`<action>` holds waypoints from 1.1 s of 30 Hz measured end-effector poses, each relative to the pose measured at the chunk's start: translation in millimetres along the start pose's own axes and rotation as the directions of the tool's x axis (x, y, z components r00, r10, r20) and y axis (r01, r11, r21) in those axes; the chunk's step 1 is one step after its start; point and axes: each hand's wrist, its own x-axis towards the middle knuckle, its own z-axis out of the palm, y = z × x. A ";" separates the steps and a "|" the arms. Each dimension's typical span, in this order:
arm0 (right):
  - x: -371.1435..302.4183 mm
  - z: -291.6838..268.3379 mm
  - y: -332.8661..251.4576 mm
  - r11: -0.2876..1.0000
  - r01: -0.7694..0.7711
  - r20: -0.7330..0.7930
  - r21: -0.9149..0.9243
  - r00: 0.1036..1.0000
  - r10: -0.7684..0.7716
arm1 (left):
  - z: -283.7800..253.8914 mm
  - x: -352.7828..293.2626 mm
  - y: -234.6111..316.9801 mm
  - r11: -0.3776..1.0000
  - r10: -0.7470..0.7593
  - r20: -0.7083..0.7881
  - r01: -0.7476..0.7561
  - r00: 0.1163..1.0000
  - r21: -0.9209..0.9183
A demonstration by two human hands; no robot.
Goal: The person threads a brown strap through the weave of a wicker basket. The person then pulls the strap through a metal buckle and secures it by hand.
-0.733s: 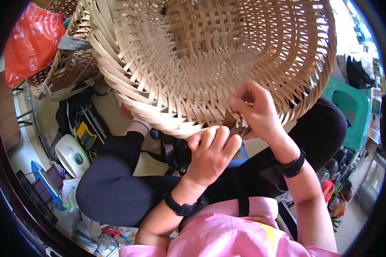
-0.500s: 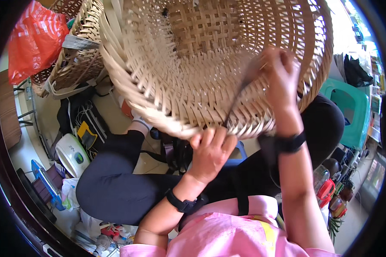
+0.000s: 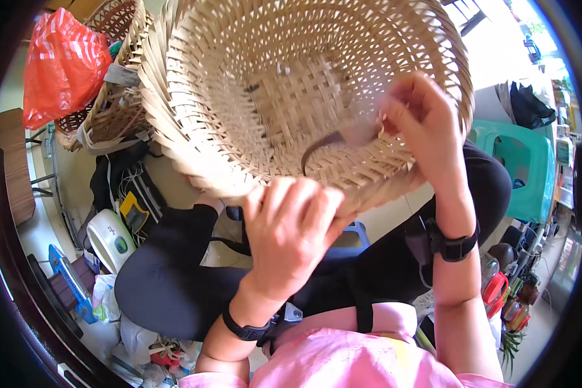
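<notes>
A large round woven basket [image 3: 194,132] of pale split bamboo tilts toward me, its open mouth facing up and its checkered base [image 3: 297,97] showing inside. My left hand [image 3: 291,226] is closed over the near rim, fingers on the inner side. Over the right part of the opening, my right hand [image 3: 430,123] is bent in a pinch. From its fingers a dark, curved strip [image 3: 323,145] runs down toward the near rim by my left hand. Motion smears the end of the strip close to the right fingers.
Behind on the left, a red plastic bag [image 3: 68,71] rests against other woven baskets [image 3: 119,107]. A turquoise plastic stool [image 3: 520,165] stands at the right. Cables [image 3: 136,181], a white device [image 3: 110,239] and a blue-edged object [image 3: 71,281] lie along the left.
The basket has shifted slightly left and tipped so more of its inside shows. My left hand has moved left and nearer me. The strip now curves, where it was stretched straighter.
</notes>
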 end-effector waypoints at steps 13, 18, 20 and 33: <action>-21.1 17.5 -46.3 0.935 0.354 0.042 -0.011 0.935 -0.353 | -14.9 65.1 -27.1 0.994 -0.083 0.310 0.102 0.947 -0.046; -85.5 -36.0 -30.5 0.985 0.066 0.267 -0.157 0.963 -0.022 | -5.4 68.6 -30.8 0.976 -0.057 0.434 0.142 0.899 -0.166; -112.9 -23.4 -6.1 0.994 -0.108 0.352 0.009 0.931 0.098 | -6.2 70.4 -28.7 0.970 0.001 0.459 0.109 0.889 -0.215; -167.3 61.4 31.9 0.656 -0.570 0.681 0.494 0.723 0.115 | 7.6 57.7 5.6 0.912 0.411 0.211 -0.403 0.887 -0.078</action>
